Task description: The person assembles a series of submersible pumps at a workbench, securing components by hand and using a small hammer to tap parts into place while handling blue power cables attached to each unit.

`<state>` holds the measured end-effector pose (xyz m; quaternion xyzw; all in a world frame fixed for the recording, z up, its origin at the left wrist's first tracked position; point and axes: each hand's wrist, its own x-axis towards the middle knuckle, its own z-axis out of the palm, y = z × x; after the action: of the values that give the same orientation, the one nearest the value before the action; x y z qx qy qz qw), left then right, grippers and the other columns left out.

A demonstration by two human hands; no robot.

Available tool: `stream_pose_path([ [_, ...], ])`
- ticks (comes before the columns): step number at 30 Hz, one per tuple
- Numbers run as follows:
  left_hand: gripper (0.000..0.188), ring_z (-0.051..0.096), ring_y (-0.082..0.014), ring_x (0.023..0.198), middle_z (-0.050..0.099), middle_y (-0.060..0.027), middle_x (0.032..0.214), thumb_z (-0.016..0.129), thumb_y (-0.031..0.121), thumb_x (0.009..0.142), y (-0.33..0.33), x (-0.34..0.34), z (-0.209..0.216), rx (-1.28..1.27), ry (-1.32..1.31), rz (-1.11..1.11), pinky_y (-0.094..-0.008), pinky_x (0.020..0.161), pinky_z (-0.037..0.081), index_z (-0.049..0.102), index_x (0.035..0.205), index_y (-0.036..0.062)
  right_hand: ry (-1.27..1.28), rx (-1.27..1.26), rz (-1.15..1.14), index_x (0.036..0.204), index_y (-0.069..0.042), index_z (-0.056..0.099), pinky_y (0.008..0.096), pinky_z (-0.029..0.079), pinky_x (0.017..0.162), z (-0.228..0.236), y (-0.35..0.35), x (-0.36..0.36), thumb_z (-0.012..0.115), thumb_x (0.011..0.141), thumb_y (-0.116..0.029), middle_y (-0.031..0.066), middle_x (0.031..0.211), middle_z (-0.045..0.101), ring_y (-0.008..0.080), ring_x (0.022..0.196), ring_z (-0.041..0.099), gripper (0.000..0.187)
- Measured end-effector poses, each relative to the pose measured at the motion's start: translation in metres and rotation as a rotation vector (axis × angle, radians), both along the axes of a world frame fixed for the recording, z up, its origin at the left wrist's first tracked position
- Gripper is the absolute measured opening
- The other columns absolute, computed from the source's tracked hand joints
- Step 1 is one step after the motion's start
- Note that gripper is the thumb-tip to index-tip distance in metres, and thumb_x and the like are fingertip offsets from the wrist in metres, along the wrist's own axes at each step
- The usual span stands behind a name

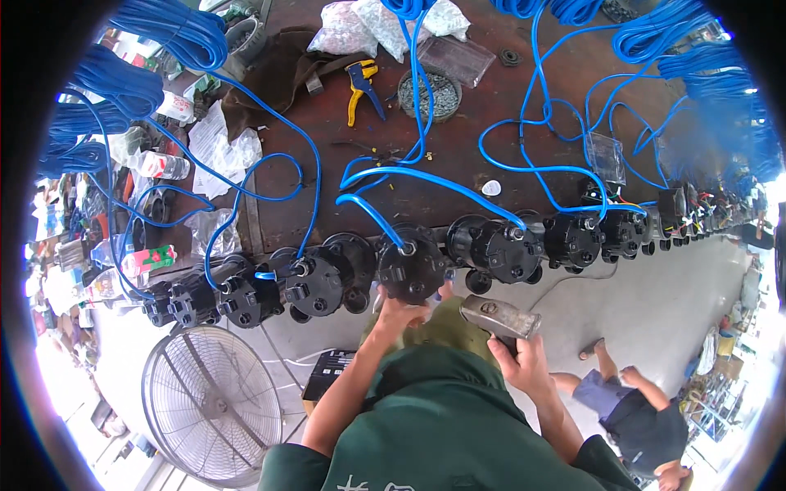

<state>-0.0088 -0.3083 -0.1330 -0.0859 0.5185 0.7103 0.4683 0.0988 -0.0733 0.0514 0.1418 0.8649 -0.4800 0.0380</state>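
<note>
My left hand (pixel 399 308) grips the underside of a black round pump housing (pixel 412 267) at the near edge of the brown workbench (pixel 458 176). A blue hose (pixel 372 213) plugs into the top of that housing. My right hand (pixel 519 360) holds a hammer by its handle, with the grey steel hammer head (pixel 499 317) raised just right of and below the housing. More black housings (pixel 501 248) stand in a row along the bench edge on both sides, each with a blue hose attached.
Yellow-and-blue pliers (pixel 360 86), a round tin of small parts (pixel 431 92) and plastic bags (pixel 360 29) lie further back on the bench. Coils of blue hose (pixel 176 33) hang around the rim. A floor fan (pixel 213 405) stands lower left; another person (pixel 634 409) crouches lower right.
</note>
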Motion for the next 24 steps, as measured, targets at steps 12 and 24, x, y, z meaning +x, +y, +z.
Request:
stream_pose_path([
  [12, 0.028, 0.059, -0.0100, 0.065, 0.070, 0.0004, 0.085, 0.082, 0.008, 0.088, 0.014, 0.015, -0.067, -0.378, 0.613, 0.129, -0.0274, 0.057, 0.049, 0.069, 0.113, 0.0066, -0.001, -0.671, -0.331, 0.100, -0.001, 0.055, 0.0244, 0.038, 0.049, 0.018, -0.002, -0.006, 0.046, 0.108, -0.019, -0.0009, 0.062, 0.047, 0.0071, 0.052, 0.043, 0.021],
  [24, 0.033, 0.064, -0.0157, 0.095, 0.071, -0.0041, 0.107, 0.083, 0.028, 0.093, -0.008, -0.007, -0.038, -0.483, 0.123, -0.228, -0.0343, 0.084, 0.054, 0.073, 0.114, 0.0051, 0.147, -0.896, -0.552, 0.092, -0.005, 0.053, 0.0273, 0.033, 0.048, -0.006, -0.029, 0.018, 0.043, 0.112, -0.032, -0.0010, 0.064, 0.048, 0.0073, 0.054, 0.040, 0.035],
])
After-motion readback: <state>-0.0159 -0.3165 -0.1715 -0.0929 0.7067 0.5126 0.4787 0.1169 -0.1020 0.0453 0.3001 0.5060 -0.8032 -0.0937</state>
